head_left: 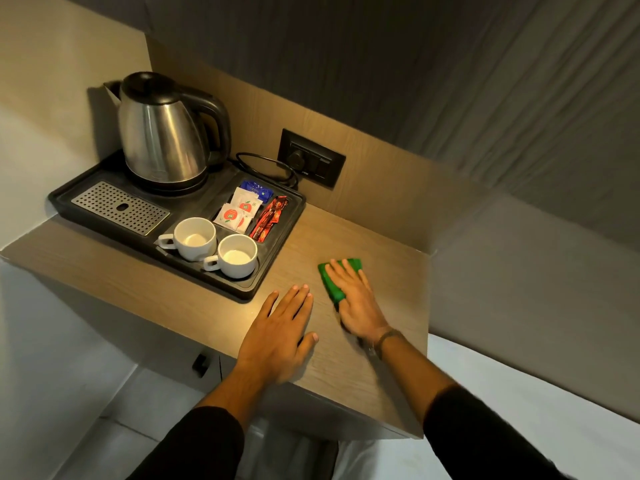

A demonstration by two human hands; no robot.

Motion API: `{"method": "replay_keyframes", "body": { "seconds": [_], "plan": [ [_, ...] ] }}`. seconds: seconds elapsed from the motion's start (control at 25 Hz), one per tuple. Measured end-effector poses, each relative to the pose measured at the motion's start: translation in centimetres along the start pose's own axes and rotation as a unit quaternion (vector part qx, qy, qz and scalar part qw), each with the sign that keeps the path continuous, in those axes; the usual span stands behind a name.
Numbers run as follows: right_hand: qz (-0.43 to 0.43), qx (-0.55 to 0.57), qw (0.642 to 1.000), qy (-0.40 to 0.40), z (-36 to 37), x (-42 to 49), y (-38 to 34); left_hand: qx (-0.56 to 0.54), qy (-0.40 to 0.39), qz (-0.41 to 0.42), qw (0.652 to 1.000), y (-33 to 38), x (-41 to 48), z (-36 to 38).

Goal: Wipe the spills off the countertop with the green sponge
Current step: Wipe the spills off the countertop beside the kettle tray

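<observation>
A green sponge (pixel 333 284) lies flat on the wooden countertop (pixel 384 271), right of the tray. My right hand (pixel 356 299) presses down on it with fingers spread, covering most of it; green shows at its left and far edges. My left hand (pixel 280 330) rests flat, palm down, on the bare counter just left of the sponge, holding nothing. I cannot make out any spill on the wood.
A black tray (pixel 277 251) at the left holds a steel kettle (pixel 162 133), two white cups (pixel 194 239) (pixel 239 255), sachets (pixel 242 209) and a metal drip grid (pixel 119 207). A wall socket (pixel 311 157) with a plugged cord sits behind. The counter's right edge is near my right hand.
</observation>
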State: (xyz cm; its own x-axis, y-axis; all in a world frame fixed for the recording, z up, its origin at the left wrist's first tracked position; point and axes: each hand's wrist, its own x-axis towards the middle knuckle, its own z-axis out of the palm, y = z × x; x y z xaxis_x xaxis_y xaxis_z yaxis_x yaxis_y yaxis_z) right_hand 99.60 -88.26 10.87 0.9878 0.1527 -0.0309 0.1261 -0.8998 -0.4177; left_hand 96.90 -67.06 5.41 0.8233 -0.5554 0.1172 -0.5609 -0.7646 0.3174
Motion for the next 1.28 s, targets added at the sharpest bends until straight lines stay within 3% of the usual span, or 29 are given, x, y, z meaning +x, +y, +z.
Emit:
{"method": "replay_keyframes", "body": {
  "seconds": [0.08, 0.2, 0.4, 0.52, 0.64, 0.76, 1.0, 1.12, 1.28],
  "plan": [
    [-0.038, 0.005, 0.999, -0.018, 1.0, -5.8, 0.7, 0.003, -0.012, 0.000, 1.000, -0.1, -0.6, 0.0],
    [0.005, 0.017, 1.000, 0.013, 0.7, -10.8, 4.7, 0.016, -0.018, -0.015, 1.000, 0.2, -1.4, 0.7],
    [0.165, 0.034, 0.984, 0.063, -1.1, -2.5, 2.7, 0.015, -0.029, -0.032, 0.999, 0.4, -0.4, 0.2],
    [0.118, 0.033, 0.991, 0.051, 2.0, -5.3, -1.5, 0.024, -0.041, -0.021, 0.999, 0.3, -0.8, 0.4],
    [0.062, 0.024, 0.997, 0.042, 5.4, -14.3, -3.9, 0.018, -0.048, -0.016, 0.999, 0.4, -0.9, 0.4],
    [0.109, 0.035, 0.991, 0.068, 6.4, -20.6, -3.1, 0.018, -0.056, -0.016, 0.998, 0.3, -0.8, 0.4],
    [0.247, 0.064, 0.957, 0.139, 2.7, -12.9, -2.6, 0.014, -0.079, -0.018, 0.997, 0.6, -0.9, -0.3],
    [0.222, 0.054, 0.966, 0.121, 2.7, -12.4, -3.6, 0.006, -0.083, -0.030, 0.996, 1.1, -3.1, -1.2],
    [0.102, 0.022, 0.991, 0.080, 5.5, -16.7, -8.6, 0.036, -0.070, -0.059, 0.995, 1.1, -13.5, -2.2]
  ]
}}
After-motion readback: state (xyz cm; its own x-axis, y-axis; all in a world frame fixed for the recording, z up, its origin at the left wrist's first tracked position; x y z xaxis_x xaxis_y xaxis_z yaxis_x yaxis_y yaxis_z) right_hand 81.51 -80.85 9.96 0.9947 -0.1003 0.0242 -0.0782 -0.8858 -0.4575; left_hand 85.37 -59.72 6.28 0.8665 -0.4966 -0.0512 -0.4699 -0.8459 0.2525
